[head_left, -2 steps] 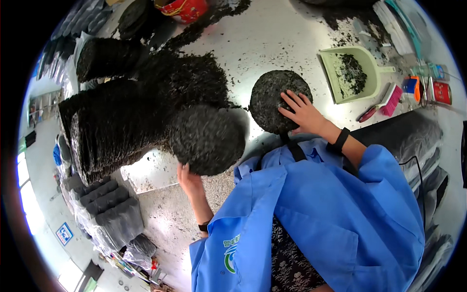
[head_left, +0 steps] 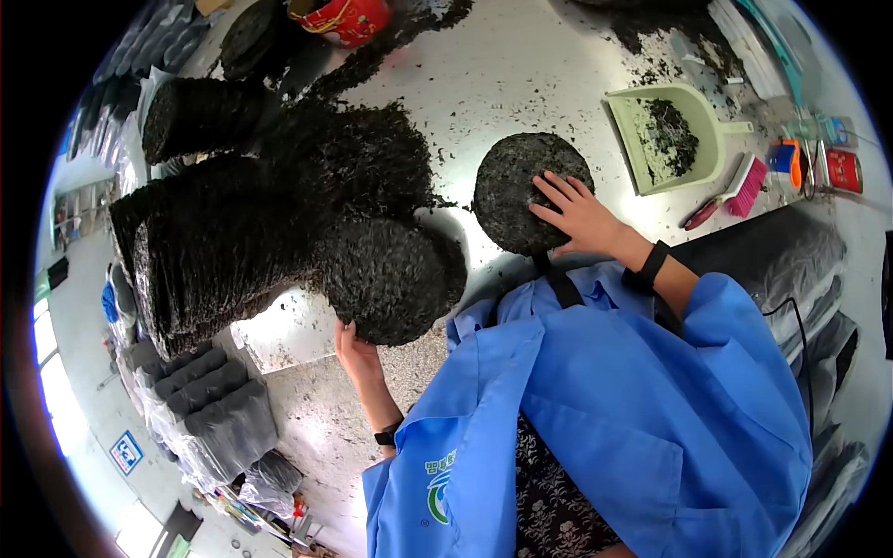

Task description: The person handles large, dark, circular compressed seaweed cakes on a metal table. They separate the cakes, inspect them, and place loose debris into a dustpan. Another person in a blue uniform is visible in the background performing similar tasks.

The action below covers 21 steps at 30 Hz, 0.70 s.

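My left hand [head_left: 357, 355] pinches the near edge of a round, dark dried seaweed sheet [head_left: 383, 284], which tilts over the table's near edge; the thumb and part of the fingers are hidden at its rim. My right hand [head_left: 581, 219] lies with fingers spread on top of another round dried seaweed sheet [head_left: 516, 200], flat on the table close to my body. Whether that one is a single sheet or a stack, I cannot tell. To the left of the held sheet lie long rows of such sheets [head_left: 209, 251] standing on edge, pressed together.
Loose seaweed shreds [head_left: 372, 149] are heaped beyond the held sheet. A pale green dustpan [head_left: 712, 158] with scraps and a pink brush [head_left: 744, 191] lie at right. A red bucket [head_left: 349, 20] stands at the far side. Bagged dark rolls [head_left: 219, 400] sit at lower left.
The seaweed sheet in my left hand has shifted slightly left and nearer to me, and its blur has lessened. My right hand stays on the other sheet.
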Available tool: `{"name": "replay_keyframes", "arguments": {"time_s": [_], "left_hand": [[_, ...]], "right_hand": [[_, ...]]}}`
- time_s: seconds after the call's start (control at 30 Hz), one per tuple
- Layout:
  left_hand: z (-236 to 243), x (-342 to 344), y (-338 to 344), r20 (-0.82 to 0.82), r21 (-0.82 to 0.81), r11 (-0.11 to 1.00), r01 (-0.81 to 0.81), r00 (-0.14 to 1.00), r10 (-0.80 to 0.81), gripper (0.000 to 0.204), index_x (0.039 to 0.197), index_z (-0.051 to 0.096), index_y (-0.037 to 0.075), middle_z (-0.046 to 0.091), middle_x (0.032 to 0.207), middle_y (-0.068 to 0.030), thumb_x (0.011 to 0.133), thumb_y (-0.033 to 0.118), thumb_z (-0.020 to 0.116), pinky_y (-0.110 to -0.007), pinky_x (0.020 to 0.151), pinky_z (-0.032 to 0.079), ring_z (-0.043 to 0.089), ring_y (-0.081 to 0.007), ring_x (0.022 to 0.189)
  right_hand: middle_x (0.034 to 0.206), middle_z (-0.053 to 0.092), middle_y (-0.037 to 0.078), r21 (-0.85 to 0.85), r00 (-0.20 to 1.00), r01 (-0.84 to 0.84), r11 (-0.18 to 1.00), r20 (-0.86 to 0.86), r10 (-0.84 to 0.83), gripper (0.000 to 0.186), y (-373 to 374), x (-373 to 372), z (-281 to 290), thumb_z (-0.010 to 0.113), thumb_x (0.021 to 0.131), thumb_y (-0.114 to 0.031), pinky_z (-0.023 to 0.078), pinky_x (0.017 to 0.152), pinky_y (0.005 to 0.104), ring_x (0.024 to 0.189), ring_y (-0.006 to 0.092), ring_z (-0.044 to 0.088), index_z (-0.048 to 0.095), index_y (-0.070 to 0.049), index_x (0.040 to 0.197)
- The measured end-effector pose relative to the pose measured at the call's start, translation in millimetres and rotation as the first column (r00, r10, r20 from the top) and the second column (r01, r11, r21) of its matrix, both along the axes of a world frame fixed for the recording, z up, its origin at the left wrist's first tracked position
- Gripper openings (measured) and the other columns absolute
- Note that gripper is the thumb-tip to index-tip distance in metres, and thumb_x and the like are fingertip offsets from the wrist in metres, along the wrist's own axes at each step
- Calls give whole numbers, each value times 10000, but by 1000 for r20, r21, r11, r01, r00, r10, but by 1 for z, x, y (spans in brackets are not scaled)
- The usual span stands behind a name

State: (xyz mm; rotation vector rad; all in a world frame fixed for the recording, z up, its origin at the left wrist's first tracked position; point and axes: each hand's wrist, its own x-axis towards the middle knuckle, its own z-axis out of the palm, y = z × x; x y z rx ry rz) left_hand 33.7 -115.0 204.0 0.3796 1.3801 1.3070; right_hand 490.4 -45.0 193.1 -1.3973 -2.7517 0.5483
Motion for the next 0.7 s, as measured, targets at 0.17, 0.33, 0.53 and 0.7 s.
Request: {"name": "replay_keyframes", "arguments": {"time_s": [0.17,0.33,0.53,0.7], "left_hand": [[-18,-3,1,-788,-251,965,-73,594,-160,452,1268,482,71,404,1318,-144,827,91,579,-396,975,342,404,-279,1196],[48,76,47,-839,-10,989,146,537,-88,451,1275,468,44,425,1293,-162,842,80,590,-384,983,371,439,-276,1181],[79,177,75,-265,84,843,531,828,-494,469,1335,402,0,507,1278,-142,908,123,552,-341,971,430,488,-214,1183],[66,190,78,172,135,894,427,878,-446,286,1197,513,49,617,959,-10,914,76,545,-249,745,512,595,-88,877]], "right_hand": [[1345,402,155,-24,992,-8,1000,-128,5,567,6,12,6,693,752,-225,358,1013,438,1261,345,379,477,-103,1262],[1204,519,121,-48,621,570,820,-628,-468,373,10,15,75,597,871,-192,425,910,343,1097,256,515,525,-53,1209],[1114,593,33,-890,-342,-35,455,-417,-842,409,12,2,92,529,943,-272,493,822,274,970,113,589,457,-42,1272],[1069,614,34,-900,-347,-158,407,-335,-876,360,3,-11,89,506,949,-303,526,777,285,924,119,618,488,-55,1209]]}}
